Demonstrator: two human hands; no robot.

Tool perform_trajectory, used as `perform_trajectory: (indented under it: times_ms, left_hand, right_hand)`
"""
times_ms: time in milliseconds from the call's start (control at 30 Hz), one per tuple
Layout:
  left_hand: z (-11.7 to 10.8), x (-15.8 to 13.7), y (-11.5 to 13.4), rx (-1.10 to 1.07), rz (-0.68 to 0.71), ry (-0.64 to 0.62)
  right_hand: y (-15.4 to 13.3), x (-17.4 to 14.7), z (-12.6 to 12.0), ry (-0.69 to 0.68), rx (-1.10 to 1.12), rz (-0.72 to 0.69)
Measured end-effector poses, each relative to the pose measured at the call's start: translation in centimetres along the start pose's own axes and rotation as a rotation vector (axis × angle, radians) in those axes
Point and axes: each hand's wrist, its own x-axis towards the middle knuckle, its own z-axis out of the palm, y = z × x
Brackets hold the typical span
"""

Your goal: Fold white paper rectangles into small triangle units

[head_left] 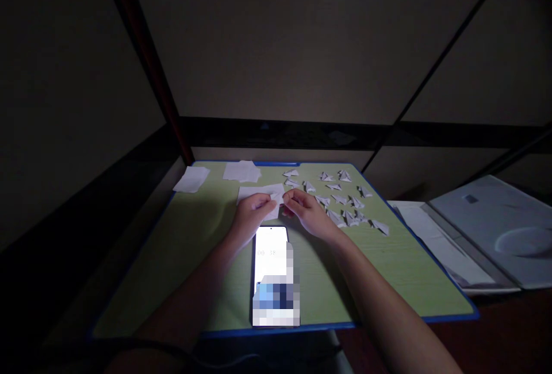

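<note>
A small white paper piece (279, 200) sits just above the middle of the frame, pinched between both hands over the green desk (194, 259). The left hand (254, 210) closes on its left side with fingers curled; the right hand (304, 207) grips its right edge with fingertips. It appears partly folded, though the dim light hides the creases.

Directly behind it lies a flat white sheet (259, 193), touching or nearly touching the hands. Right of centre, a scatter of folded paper triangles (345, 201) spreads close to the right wrist. Below the hands, a lit phone (271, 273) lies face up between the forearms. Two loose paper stacks (215, 176) rest at the upper left of the desk, one overhanging the blue rim.

The likely trouble: in such low light a fold could land crooked. The right forearm, swinging outward, could sweep the nearest triangles out of place, and the overhanging stack could slip off if nudged.
</note>
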Motion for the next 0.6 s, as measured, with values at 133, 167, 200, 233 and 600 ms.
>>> perform_trajectory:
  times_ms: [133,167,200,233,600]
  left_hand:
    - [-0.2,0.0,0.1,0.052,0.029,0.039]
    - [-0.3,0.1,0.0,0.065,0.033,0.052]
    - [-0.4,0.1,-0.1,0.076,0.032,0.063]
    - [-0.6,0.2,-0.2,0.086,0.029,0.072]
    - [-5.2,0.4,0.4,0.406,-0.057,0.18]
  right_hand:
    - [0.1,0.1,0.0,0.013,0.005,-0.002]
    - [0.0,0.2,-0.1,0.025,0.008,-0.004]
    - [0.0,0.2,-0.3,0.045,0.013,-0.008]
    - [-0.1,0.3,-0.5,0.074,0.019,-0.012]
    - [0.0,0.6,-1.4,0.196,0.01,0.001]
